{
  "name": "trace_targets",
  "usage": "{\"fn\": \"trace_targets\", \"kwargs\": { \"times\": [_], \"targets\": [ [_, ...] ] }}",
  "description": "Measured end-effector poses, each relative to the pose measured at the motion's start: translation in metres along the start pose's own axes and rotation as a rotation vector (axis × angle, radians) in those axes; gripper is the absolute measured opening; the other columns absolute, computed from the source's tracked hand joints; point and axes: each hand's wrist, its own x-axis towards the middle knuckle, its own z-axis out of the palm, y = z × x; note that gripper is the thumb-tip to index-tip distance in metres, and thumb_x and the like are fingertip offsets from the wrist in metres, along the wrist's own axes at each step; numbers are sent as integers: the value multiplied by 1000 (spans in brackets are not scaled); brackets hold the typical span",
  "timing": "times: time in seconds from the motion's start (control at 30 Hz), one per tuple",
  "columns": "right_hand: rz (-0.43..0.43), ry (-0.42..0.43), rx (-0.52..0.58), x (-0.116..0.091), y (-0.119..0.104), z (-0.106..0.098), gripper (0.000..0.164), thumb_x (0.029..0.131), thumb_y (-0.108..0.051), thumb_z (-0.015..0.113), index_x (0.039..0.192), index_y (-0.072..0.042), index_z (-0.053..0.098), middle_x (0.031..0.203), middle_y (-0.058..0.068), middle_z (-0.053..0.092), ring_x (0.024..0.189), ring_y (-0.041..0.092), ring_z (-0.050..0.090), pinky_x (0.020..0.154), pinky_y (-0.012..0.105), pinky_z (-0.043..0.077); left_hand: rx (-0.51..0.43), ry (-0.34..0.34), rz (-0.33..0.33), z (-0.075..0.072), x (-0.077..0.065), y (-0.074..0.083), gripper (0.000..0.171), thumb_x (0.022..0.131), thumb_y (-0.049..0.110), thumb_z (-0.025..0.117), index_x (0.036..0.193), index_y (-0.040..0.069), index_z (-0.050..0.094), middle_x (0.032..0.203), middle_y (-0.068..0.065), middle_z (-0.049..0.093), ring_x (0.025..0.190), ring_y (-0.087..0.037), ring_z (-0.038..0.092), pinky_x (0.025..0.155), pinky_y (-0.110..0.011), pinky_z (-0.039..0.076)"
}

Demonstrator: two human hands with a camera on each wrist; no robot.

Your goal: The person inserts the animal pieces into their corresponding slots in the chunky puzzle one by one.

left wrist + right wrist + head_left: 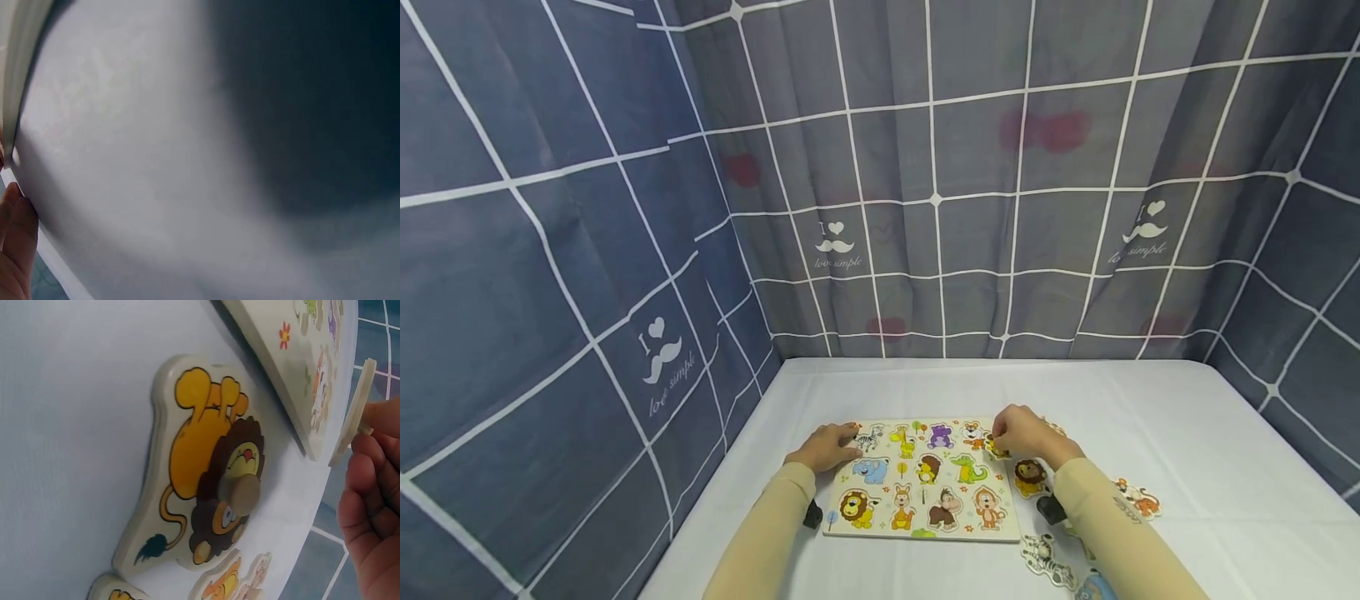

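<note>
A wooden animal puzzle board [880, 533] lies on the white table, printed with a zebra, giraffe, elephant, lion and other animals. My left hand [826, 447] rests at its upper left edge; in the left wrist view, straight fingers [19, 234] show beyond the board's side. My right hand [1026, 433] pinches a small yellowish puzzle piece [996, 448] over the board's upper right edge. The right wrist view shows that piece [355, 412] edge-on, its picture hidden. Below the right hand, a lion puzzle piece [194, 456] with a round knob lies beside the board.
Loose puzzle pieces lie right of the board: a tiger piece [1138, 500], a zebra piece [1047, 562] and a blue piece [1096, 587], with others partly covered by the right arm. A dark grid-patterned curtain [970, 242] stands behind the white table [955, 387] and along its sides.
</note>
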Motion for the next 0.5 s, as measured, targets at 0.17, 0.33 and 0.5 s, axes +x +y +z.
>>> {"fn": "trace_targets", "kwargs": {
  "times": [0.17, 0.33, 0.5],
  "targets": [
    [-10, -6, -10, 3, 3, 0, 10, 77, 1, 68, 72, -8, 68, 67, -1, 62, 61, 13, 53, 55, 25, 46, 6, 5, 6, -3, -1, 3, 59, 90, 37, 74, 141, 12, 59, 155, -5, 48, 144, -37, 41, 119, -53, 33],
    [7, -8, -1, 5, 4, 1, 12, 77, 1, 68, 71, -9, 68, 67, -1, 62, 61, 13, 54, 56, 25, 47, 8, 3, 5, -2, 0, 2, 58, 90, 38, 74, 141, 14, 59, 155, -4, 47, 145, -36, 40, 120, -54, 32],
    [-7, -17, -4, 6, 2, 4, 13, 79, 1, 68, 71, -10, 68, 68, -2, 62, 61, 13, 54, 56, 25, 47, 10, 3, 15, 1, 0, -1, 57, 90, 38, 74, 140, 13, 60, 155, -4, 48, 145, -37, 41, 120, -54, 33]
  ]
}}
